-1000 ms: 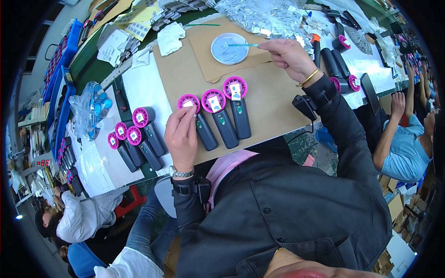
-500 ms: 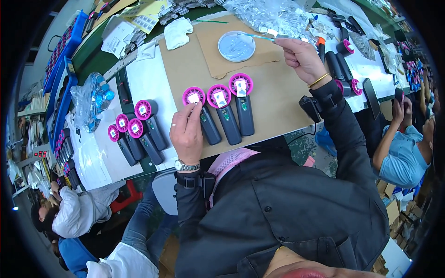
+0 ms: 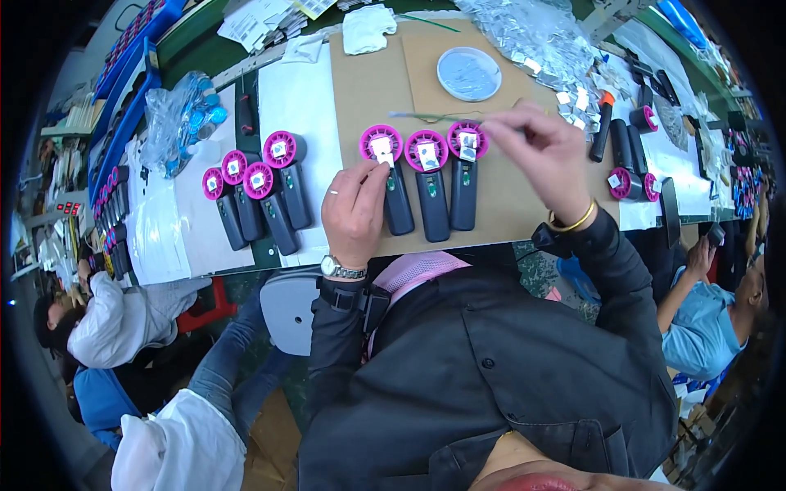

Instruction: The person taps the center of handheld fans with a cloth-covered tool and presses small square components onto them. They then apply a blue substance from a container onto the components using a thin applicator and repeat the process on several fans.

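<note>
On the cardboard before me lie three dark grey handheld fans with pink round heads: a left one, a middle one and a right one. Each head carries a white square piece. My left hand has its fingers closed at the lower edge of the left fan's white piece. Between the fingertips of my right hand is a thin stick, blurred, its pale bluish tip pointing left above the fans. Beyond it sits a shallow round dish with pale paste inside.
Several similar fans lie to the left, beside a bag of blue round parts. A white cloth lies at the back. Rightward are loose white squares, an orange-and-black tool and more fans. Co-workers sit on both sides.
My right hand has brought the stick from the dish down and left, over the fans. The left hand stays at the left fan's white piece. The whole view has shifted.
</note>
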`<act>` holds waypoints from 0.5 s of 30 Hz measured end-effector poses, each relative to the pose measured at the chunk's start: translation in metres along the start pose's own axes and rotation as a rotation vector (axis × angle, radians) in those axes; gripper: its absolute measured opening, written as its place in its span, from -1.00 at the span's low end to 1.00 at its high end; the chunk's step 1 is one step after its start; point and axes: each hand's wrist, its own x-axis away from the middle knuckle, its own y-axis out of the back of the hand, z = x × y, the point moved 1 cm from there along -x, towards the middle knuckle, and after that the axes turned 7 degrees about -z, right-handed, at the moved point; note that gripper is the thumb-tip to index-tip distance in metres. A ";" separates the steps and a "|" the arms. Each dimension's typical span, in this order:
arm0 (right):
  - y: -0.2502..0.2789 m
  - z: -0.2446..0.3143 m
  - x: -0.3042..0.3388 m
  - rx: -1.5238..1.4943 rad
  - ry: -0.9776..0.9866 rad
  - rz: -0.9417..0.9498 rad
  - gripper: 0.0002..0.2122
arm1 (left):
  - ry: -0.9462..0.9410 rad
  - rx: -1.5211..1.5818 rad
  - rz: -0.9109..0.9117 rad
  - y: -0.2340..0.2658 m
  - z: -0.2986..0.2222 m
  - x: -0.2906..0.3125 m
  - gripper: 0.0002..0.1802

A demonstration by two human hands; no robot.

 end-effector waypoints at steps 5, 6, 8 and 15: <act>-0.018 0.011 0.006 0.278 0.543 0.181 -0.72 | -0.012 0.016 -0.014 0.001 0.003 0.002 -0.73; -0.022 0.012 0.007 0.330 0.612 0.204 -0.69 | -0.015 0.019 -0.017 0.001 0.004 0.002 -0.72; -0.028 0.012 0.009 0.437 0.750 0.249 -0.63 | -0.016 0.020 -0.021 0.001 0.005 0.003 -0.72; -0.040 0.010 0.009 0.602 0.887 0.353 -0.59 | -0.001 0.041 -0.036 0.001 0.006 0.005 -0.72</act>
